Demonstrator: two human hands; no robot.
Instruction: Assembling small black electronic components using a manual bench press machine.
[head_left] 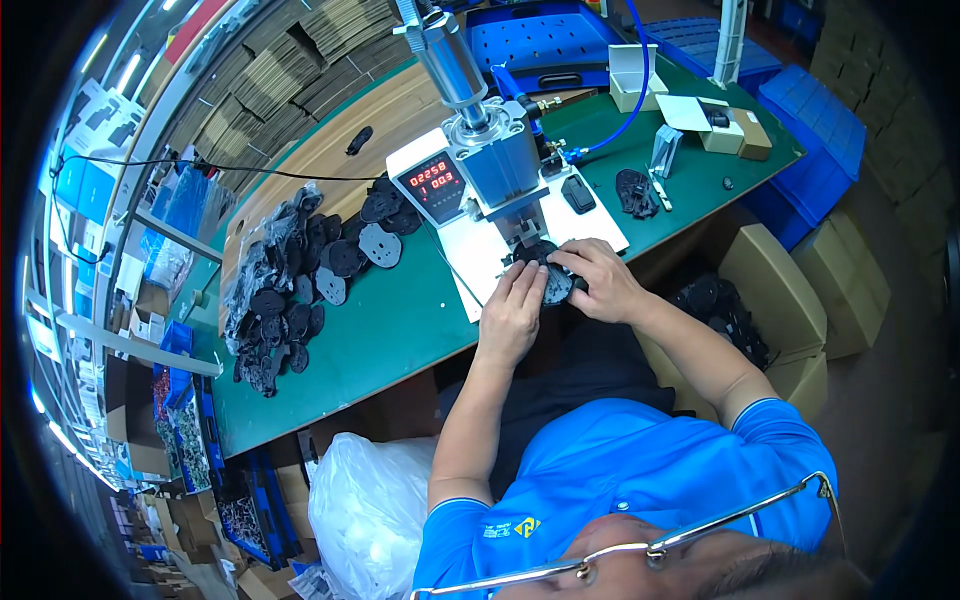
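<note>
The left hand (514,312) and right hand (606,284) grip the dark part (556,287) between them at the press (496,165), apparently to steady it, similar pieces (346,258) heaped leftward on the tabletop (370,335).

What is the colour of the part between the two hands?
The part is black and grey; it shows in the head view.
</note>
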